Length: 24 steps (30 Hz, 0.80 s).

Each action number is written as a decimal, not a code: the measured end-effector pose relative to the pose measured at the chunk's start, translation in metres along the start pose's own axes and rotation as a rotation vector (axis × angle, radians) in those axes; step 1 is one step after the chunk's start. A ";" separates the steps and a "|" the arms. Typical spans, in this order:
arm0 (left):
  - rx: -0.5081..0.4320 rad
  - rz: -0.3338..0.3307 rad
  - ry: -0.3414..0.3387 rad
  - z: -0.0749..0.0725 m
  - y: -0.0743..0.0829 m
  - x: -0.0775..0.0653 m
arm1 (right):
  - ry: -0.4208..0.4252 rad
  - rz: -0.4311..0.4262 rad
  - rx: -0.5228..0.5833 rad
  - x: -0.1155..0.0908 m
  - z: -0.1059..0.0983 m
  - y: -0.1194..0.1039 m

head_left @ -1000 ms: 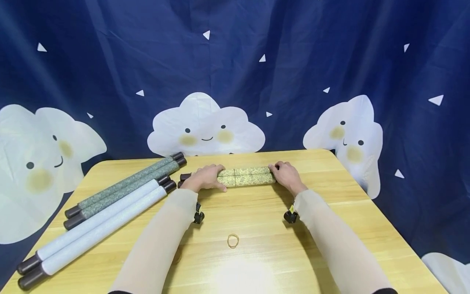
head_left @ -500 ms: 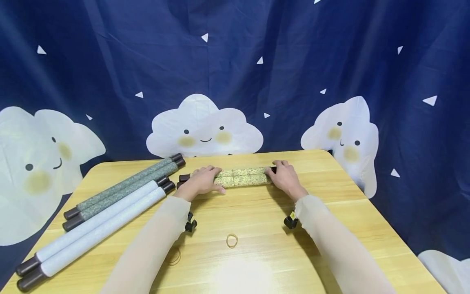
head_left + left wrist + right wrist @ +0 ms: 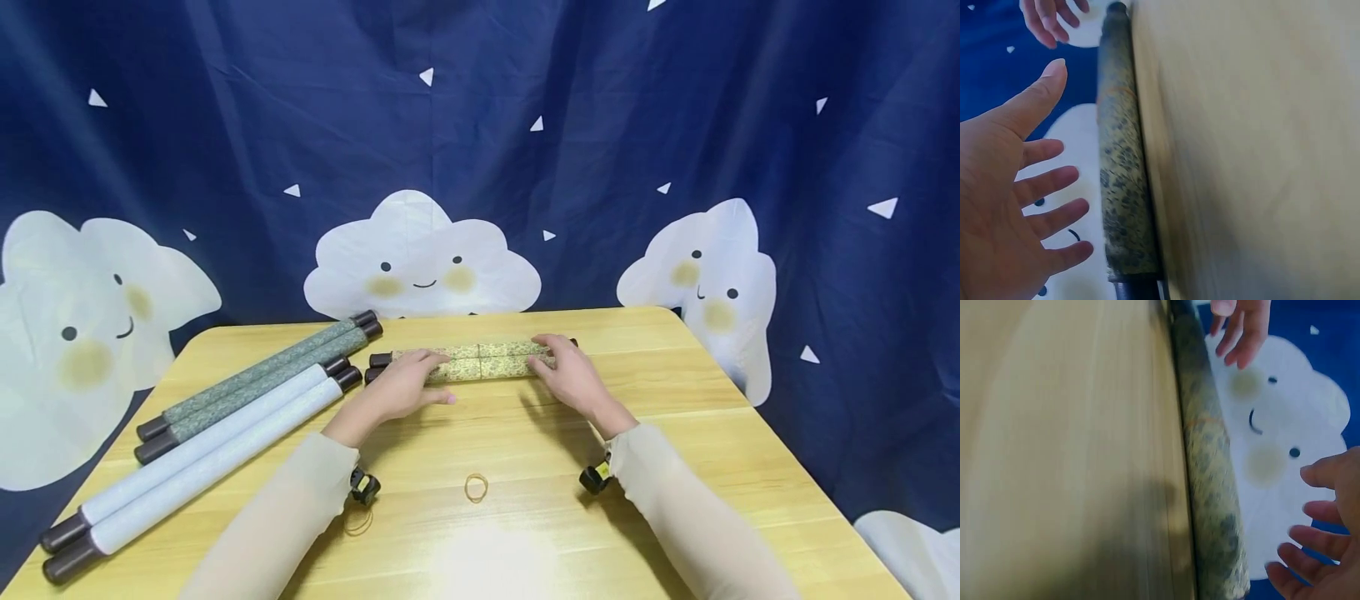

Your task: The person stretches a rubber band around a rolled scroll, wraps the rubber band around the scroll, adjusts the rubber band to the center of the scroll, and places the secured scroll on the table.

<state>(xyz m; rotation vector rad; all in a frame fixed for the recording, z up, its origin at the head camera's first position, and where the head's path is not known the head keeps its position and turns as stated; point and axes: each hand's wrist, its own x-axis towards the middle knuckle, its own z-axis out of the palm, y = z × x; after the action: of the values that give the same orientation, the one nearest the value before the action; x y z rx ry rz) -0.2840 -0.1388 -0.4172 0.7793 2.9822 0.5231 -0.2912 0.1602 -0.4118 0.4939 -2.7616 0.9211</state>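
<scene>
Wood table [image 3: 675,383]: left hand [image 3: 401,385] and right hand [image 3: 567,372] hang spread, gripping nothing, by the yellow scroll [image 3: 510,367]; a stray snag could dislodge its thin band [image 3: 480,363], loosening it.

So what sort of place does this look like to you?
Perhaps an indoor spot set up for filming: a wooden table, a blue cloud-print curtain hanging right behind it, and small black wrist-worn devices.
</scene>
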 end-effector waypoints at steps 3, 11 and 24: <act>-0.038 0.023 0.004 0.000 0.006 -0.012 | -0.027 -0.055 0.057 -0.008 0.003 -0.009; -0.138 0.048 -0.023 0.009 0.027 -0.041 | -0.190 -0.174 0.180 -0.030 0.011 -0.034; -0.208 0.082 -0.060 0.024 0.049 -0.067 | -0.514 -0.284 0.201 -0.054 0.026 -0.051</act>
<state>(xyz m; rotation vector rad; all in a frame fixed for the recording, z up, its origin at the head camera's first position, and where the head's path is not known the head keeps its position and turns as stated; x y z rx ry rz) -0.1994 -0.1230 -0.4284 0.8835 2.7916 0.7829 -0.2241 0.1200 -0.4199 1.2816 -2.9150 1.1321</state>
